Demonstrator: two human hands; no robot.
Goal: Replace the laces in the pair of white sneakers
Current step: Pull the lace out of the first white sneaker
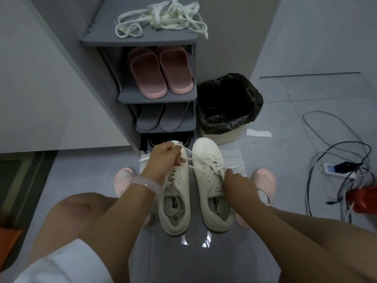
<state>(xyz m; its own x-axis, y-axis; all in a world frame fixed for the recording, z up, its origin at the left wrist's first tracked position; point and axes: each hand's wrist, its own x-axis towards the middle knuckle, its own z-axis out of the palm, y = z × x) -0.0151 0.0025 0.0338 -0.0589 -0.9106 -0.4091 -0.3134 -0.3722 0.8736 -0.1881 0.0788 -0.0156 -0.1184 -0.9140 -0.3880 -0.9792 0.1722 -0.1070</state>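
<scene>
Sneakers first: the 2 white sneakers sit side by side on the grey tiled floor [306, 99] between the person's knees, toes pointing toward the shoe rack [140, 39] — the left sneaker [175, 203] partly under the left wrist, the right sneaker [210, 180] in fuller view. The left hand [163, 160] is raised over the toe of the left sneaker with its fingers curled tight round a white lace [190, 155], which runs taut across the gap to the eyelets of the right sneaker. A pale translucent bracelet [145, 183] circles that wrist. The right hand [236, 179] lies against the outer side of the right sneaker near its top eyelets, fingers bent and pinching at the lacing there; exactly what it grips is hidden by the knuckles. A tangle of loose off-white laces [163, 19] lies on the top shelf of the rack, well apart from the shoes. Below it stand 2 pink slippers [159, 72], then grey ones [163, 117]. A bin with a black liner [228, 103] stands just beside the rack, and cables with a power strip [338, 170] lie on the floor to the right.
</scene>
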